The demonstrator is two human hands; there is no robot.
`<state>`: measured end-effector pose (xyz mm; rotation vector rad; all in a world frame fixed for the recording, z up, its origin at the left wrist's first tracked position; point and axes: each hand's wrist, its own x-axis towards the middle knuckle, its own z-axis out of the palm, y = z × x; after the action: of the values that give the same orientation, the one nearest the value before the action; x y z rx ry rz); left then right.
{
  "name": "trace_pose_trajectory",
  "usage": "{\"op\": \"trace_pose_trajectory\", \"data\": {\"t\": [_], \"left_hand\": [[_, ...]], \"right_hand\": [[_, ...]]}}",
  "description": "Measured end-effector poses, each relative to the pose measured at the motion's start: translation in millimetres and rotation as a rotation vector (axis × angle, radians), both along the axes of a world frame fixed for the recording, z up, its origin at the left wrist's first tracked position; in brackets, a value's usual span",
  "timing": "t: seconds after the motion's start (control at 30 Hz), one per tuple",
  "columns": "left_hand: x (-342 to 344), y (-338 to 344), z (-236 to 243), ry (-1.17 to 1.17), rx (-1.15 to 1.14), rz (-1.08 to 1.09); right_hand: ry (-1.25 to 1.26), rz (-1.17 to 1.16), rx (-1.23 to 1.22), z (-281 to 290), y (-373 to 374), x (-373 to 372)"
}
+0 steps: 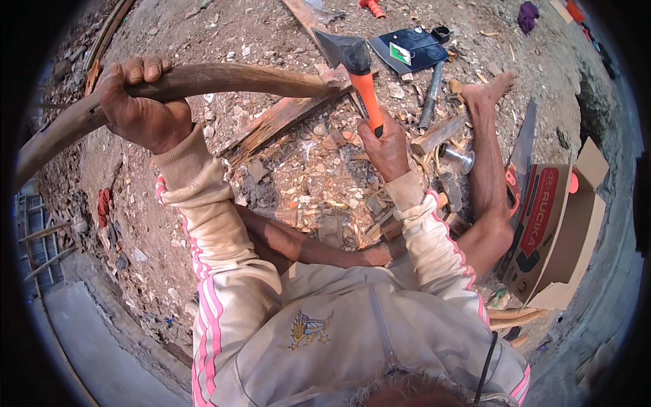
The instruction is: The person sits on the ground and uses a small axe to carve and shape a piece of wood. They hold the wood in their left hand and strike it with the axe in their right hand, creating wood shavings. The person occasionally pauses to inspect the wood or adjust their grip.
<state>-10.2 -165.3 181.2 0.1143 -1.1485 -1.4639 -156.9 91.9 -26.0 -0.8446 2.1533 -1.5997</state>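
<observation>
My left hand (146,115) grips a curved, dark wooden branch (241,80) that runs from the left edge up to the middle, its far end over a weathered plank (271,132). My right hand (385,146) holds an axe by its orange-and-black handle (363,95), raised upright, with the black head (346,51) at the top beside the branch's end. Wood chips (352,200) and small offcuts lie on the rubble below, between my bare legs.
A dark flat panel (417,47) and a metal tube (432,95) lie beyond the axe. At right are a handsaw (522,142) and an open cardboard box (576,244). A purple cloth (527,17) lies far back. Metal grating (41,237) and a concrete edge line the left.
</observation>
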Motion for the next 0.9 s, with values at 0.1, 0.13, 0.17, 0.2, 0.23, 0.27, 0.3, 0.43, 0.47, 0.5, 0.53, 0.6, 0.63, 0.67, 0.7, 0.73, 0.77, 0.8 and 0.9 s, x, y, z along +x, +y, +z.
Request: {"op": "trace_pose_trajectory", "data": {"t": [0.1,0.13,0.17,0.2,0.23,0.27,0.3,0.43,0.47,0.5,0.53,0.6,0.63,0.67,0.7,0.73,0.77,0.8,0.9], "left_hand": [[1,3,0,-0.002,-0.022,-0.031],[2,4,-2,-0.007,-0.033,-0.033],[1,3,-3,0.002,-0.034,-0.025],[0,4,1,0.008,-0.031,-0.024],[0,5,3,0.014,-0.029,-0.022],[1,7,-1,0.006,-0.026,-0.018],[1,10,0,0.005,-0.034,-0.016],[13,7,-5,-0.018,-0.054,0.01],[24,1,-11,-0.049,-0.05,-0.048],[36,-2,-17,-0.099,-0.025,-0.064],[57,-1,-21,-0.142,0.058,-0.026],[99,-20,-40,-0.13,0.215,0.003],[125,-33,-61,-0.098,0.316,-0.001],[149,-41,-80,-0.082,0.314,-0.034],[168,-48,-96,-0.06,0.31,-0.062],[179,-51,-112,-0.036,0.354,-0.006],[189,-58,-125,-0.023,0.378,-0.063],[186,-57,-128,-0.035,0.382,-0.067],[178,-62,-124,-0.065,0.347,-0.095]], "right_hand": [[0.075,0.029,0.089,-25,4,-3],[0.064,0.025,0.08,-15,6,1],[0.053,0.021,0.072,-5,5,2],[0.011,0.03,0.12,15,0,-4],[-0.003,0.003,0.095,10,0,0],[-0.015,-0.023,0.07,0,0,4],[-0.022,-0.051,0.034,-5,-2,7],[0.031,0.068,0.158,-11,9,0],[0.045,0.064,0.118,-9,15,1],[-0.035,0.044,0.077,-7,20,-1],[-0.128,0.031,0.034,-5,24,3],[-0.471,0.068,-0.166,-6,20,2],[-0.739,0.054,-0.242,-4,20,3],[-1.009,0.053,-0.314,-2,18,3],[-1.275,0.059,-0.384,-1,14,0],[-1.374,0.054,-0.401,-4,12,-5],[-1.402,0.059,-0.436,-10,13,-8],[-1.431,0.062,-0.473,-21,15,-12],[-1.483,0.033,-0.502,-41,11,-13]]}}
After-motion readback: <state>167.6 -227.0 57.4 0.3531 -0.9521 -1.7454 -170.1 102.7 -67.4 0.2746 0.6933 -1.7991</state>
